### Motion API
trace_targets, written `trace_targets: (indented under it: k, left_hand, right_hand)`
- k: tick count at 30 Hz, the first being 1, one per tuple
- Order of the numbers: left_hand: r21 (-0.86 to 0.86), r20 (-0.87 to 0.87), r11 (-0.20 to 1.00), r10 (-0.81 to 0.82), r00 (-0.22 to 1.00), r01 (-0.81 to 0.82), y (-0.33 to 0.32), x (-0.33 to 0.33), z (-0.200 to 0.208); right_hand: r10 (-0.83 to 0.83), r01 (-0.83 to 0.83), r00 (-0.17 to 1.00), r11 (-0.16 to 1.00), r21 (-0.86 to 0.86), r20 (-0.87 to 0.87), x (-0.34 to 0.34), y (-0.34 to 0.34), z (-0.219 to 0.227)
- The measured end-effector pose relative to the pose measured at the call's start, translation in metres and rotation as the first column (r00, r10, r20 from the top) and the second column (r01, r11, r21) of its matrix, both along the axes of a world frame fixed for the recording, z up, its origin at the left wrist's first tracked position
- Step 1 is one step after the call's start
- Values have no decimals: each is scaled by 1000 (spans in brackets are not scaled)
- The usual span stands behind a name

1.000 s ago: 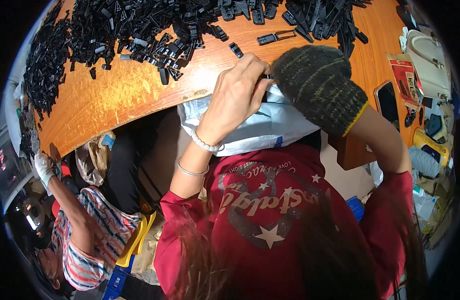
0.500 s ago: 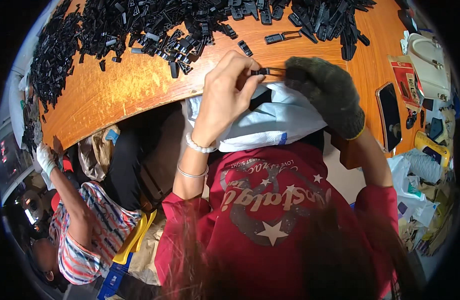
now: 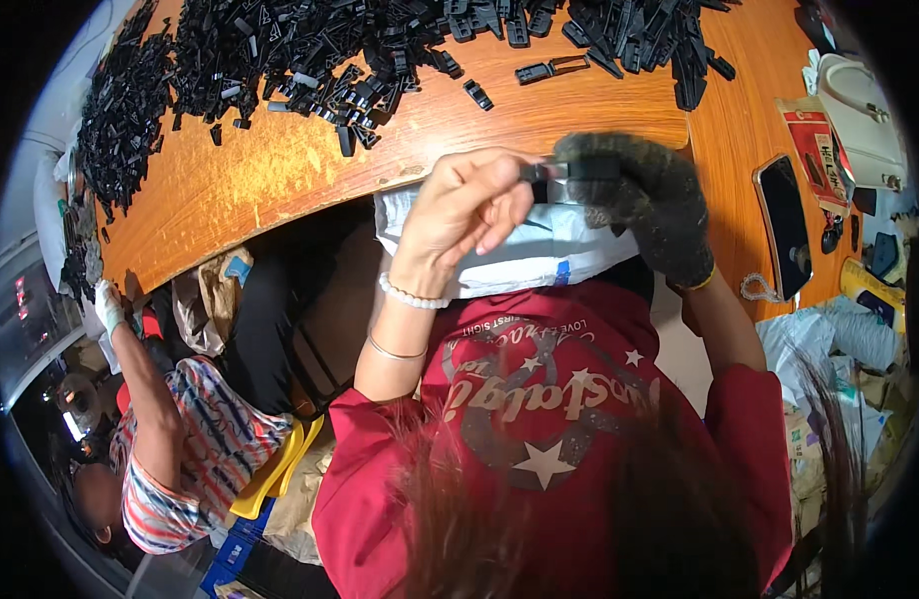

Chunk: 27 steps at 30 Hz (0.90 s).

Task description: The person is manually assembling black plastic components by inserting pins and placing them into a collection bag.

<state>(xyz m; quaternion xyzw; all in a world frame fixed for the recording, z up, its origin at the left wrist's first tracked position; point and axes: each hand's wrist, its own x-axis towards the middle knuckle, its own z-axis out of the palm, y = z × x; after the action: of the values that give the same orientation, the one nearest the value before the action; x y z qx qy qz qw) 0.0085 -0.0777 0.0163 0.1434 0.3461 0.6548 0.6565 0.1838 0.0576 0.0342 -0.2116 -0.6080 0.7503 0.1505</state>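
My bare left hand (image 3: 461,208), with a white beaded bracelet at the wrist, pinches one end of a black plastic clip part (image 3: 591,169) between thumb and forefinger. The other end lies against the fingers of my right hand (image 3: 664,205), which wears a dark knitted glove and is closed on it. Motion blur hides how the part's pieces fit together. Both hands are over a white woven bag (image 3: 499,262) spread at my lap by the table edge. Beyond them on the table lie a short black clip (image 3: 477,95) and a longer pronged black piece (image 3: 551,71).
Small black parts (image 3: 310,60) are heaped across the far left, longer black parts (image 3: 639,35) at the far right. A phone (image 3: 784,225), red packet (image 3: 816,150) and white handbag (image 3: 859,110) sit on the right. At left, a co-worker's gloved hand (image 3: 108,304) is near the table edge.
Both hands have dropped slightly toward me and come closer together. My right hand now covers the pronged end that showed between them. My left hand has turned, its lower fingers now visible.
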Motion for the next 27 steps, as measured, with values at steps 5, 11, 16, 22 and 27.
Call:
trace_targets:
  k: [5,11,16,22,27]
  left_hand:
    - [-137,-199,990,-46,979,19,6,6,13]
    - [4,-971,982,49,233,-187,16,1,11]
    - [269,-865,950,165,-474,-160,59,-6,3]
    - [366,-884,919,294,-363,-147,63,5,-7]
    - [178,-946,982,190,263,-69,36,32,1]
  right_hand:
    - [21,-21,1000,1000,21,-16,-1,-5,-2]
    - [124,-202,965,915,350,233,-1,-5,-1]
    - [160,-305,952,602,738,263,8,-12,-30]
    - [72,-229,931,877,422,357,3,-10,-3]
    - [-205,197,975,975,99,85,-4,-3,-9]
